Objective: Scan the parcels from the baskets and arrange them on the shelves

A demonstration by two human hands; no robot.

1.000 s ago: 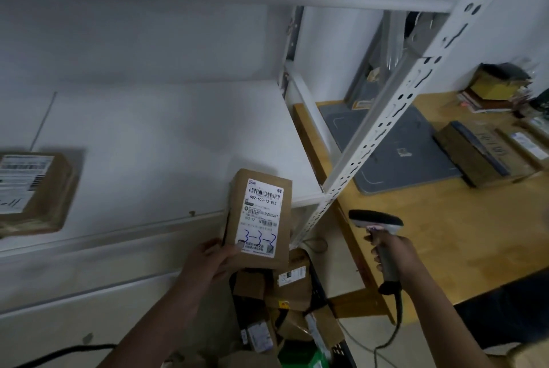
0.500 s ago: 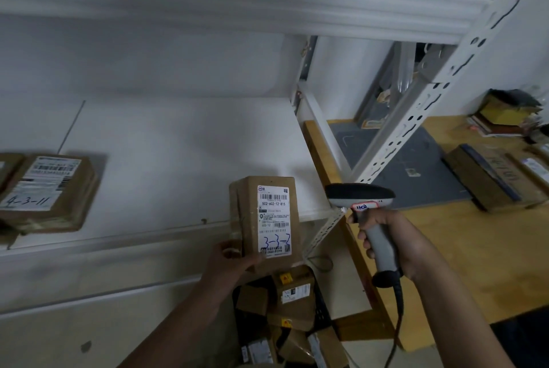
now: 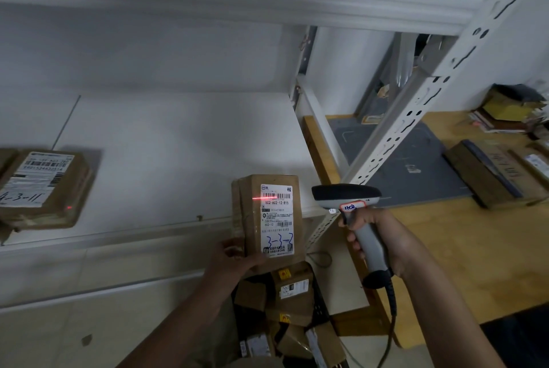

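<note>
Head view: the left hand (image 3: pixel 234 260) clamps the lower edge of a small brown cardboard parcel (image 3: pixel 269 222), upright before the white shelf (image 3: pixel 178 144). The right hand (image 3: pixel 383 236) is wrapped round a grey and black handheld scanner (image 3: pixel 347 198), whose red line crosses the barcode. Scanning is under way; next, probably, shelving it flat. Its white label (image 3: pixel 277 219) reads "502-602-12-815", handwritten "3-3-2". The shelved brown parcel (image 3: pixel 44 186) reads "4-3-11". More parcels fill the dark basket (image 3: pixel 320 308) below.

Two bare forearms, no sleeves, hands ungloved
</note>
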